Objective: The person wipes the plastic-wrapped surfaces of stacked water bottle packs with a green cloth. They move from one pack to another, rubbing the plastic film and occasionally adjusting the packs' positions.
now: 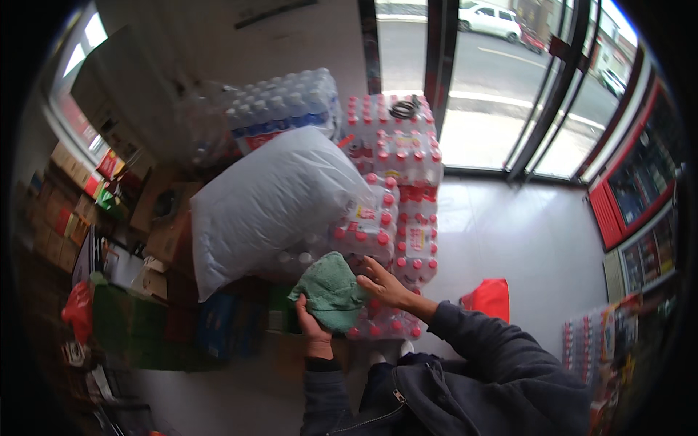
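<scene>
Beyond the green cloth (331, 287), 1 white sack (273, 203) beside red-capped bottle packs (417, 241)

The place looks like a small shop selling drinks and groceries: shrink-wrapped packs of red-capped bottles (418, 243) stand stacked on a pale floor (502, 232), cardboard cartons (54, 229) pile up at left, a red-framed display fridge (643, 171) stands at right, and glass doors (550, 94) face a street (502, 58).
</scene>
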`<control>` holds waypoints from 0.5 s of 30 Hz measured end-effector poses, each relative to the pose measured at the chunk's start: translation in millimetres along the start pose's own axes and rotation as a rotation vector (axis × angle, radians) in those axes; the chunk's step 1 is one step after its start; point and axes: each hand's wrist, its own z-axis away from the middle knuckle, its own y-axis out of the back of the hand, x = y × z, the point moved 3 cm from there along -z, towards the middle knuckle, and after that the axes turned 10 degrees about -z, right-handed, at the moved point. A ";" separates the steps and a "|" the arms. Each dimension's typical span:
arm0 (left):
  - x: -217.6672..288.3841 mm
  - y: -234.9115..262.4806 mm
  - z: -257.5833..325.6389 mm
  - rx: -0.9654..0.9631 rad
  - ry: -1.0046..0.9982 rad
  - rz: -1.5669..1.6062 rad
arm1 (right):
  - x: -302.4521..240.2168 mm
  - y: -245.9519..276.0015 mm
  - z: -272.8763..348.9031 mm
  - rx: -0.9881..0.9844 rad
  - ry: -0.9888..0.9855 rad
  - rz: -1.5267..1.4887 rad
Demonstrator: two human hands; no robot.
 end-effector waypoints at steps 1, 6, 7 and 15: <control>-0.1 -2.9 0.8 -0.061 0.059 -0.006 | 3.3 2.7 7.3 0.028 -0.077 -0.125; 0.9 -30.6 21.5 -0.454 0.223 0.017 | 9.4 1.5 38.1 -0.024 -0.229 -0.527; -0.3 -36.6 26.3 -0.489 0.214 -0.042 | 8.4 -0.8 39.8 -0.076 -0.219 -0.651; -25.5 -67.4 24.6 -0.441 0.299 -0.170 | 11.0 32.5 35.9 -0.157 -0.362 -1.113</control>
